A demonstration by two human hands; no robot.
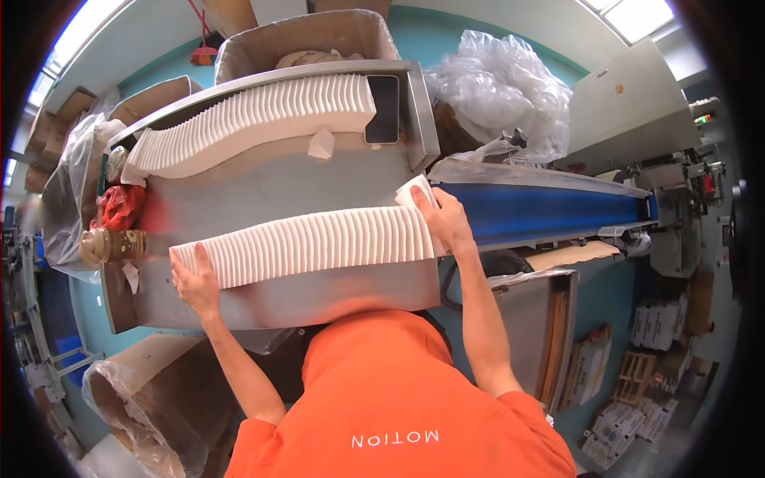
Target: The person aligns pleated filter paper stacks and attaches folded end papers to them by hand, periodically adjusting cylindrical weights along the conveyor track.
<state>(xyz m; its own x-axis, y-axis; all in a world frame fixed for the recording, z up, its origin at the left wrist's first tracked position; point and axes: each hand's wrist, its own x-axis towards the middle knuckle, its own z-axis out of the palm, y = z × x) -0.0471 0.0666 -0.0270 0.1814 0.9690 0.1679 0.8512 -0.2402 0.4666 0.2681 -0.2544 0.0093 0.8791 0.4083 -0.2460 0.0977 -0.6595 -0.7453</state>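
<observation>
Steel table [263, 191] flanks near pad row [311, 243]; left grip [194, 280] spread against its end, right grip [449, 220] pinching pad [409, 193].

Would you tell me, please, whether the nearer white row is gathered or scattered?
Gathered: the nearer white row runs in one unbroken line, the left hand at one end, the right hand at the other.

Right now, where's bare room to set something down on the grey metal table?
Free: the grey metal table between the long white pleated far row and similar near row, bar a white scrap; also the strip between near row and front edge. Crowded: the back, with far row and flat black phone; left edge, with red plastic bag and brown bottle.
</observation>
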